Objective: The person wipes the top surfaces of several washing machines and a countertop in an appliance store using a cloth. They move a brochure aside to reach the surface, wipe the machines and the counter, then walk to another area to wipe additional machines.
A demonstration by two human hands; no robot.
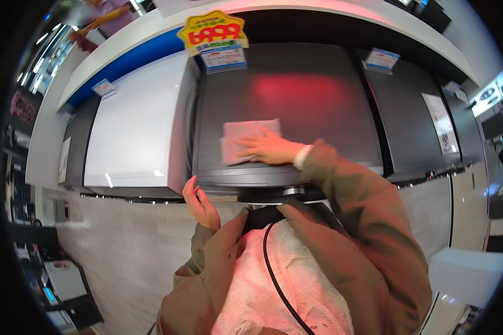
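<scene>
A folded pale pink cloth (246, 138) lies on the dark grey top of a washing machine (318, 131). My right hand (271, 148) rests flat on the cloth, its fingers spread and pointing left, pressing it against the top. Close to the front left corner of the same machine, my left hand (201, 204) hangs in the air with its fingers apart and nothing in it. A round silver knob (294, 191) shows at the machine's front, below my right forearm.
A white machine (137, 123) stands to the left and another dark one (411, 111) to the right. Price cards (223, 57) and a yellow sign (215, 32) stand along the back edge. Behind runs a white ledge (151, 30); a person (109, 14) is at the far left.
</scene>
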